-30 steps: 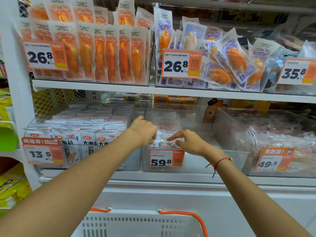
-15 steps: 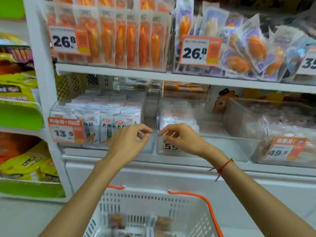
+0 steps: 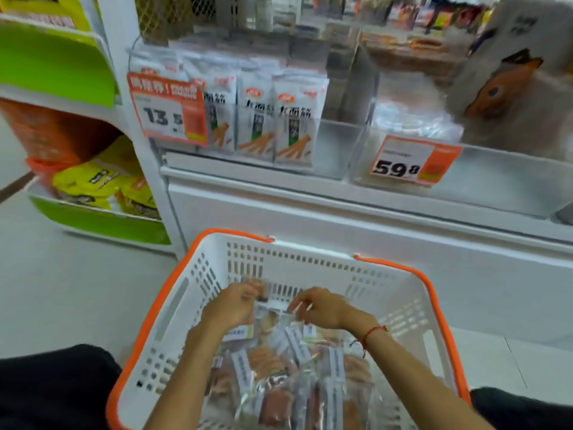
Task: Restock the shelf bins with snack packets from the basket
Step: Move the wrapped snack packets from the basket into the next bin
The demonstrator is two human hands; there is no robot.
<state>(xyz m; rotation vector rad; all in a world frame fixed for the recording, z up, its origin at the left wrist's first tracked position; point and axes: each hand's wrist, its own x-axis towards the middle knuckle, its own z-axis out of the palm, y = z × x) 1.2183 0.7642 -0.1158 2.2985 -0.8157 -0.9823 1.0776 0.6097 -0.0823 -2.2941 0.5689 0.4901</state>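
Note:
A white basket (image 3: 310, 265) with orange rim and handles sits on the floor below the shelf. It holds several clear snack packets (image 3: 279, 386) with brownish contents and white labels. Both my hands are down inside it. My left hand (image 3: 231, 310) curls its fingers on the top edge of an upright packet (image 3: 268, 321). My right hand (image 3: 324, 308) pinches the same packet's top from the right; blur hides the exact contact. Above, the clear shelf bin (image 3: 502, 181) tagged 59.8 holds a few pale packets at its back.
Left of that bin, another clear bin (image 3: 338, 150) tagged 13.5 holds several white packets (image 3: 263, 119). A white cabinet front (image 3: 341, 221) rises behind the basket. A green rack (image 3: 93, 218) with yellow bags stands at the left. My dark-clothed knees flank the basket.
Both hands have left the 59.8 bin, dropped into the basket and closed on a packet. The view has tilted down from the shelves to the basket.

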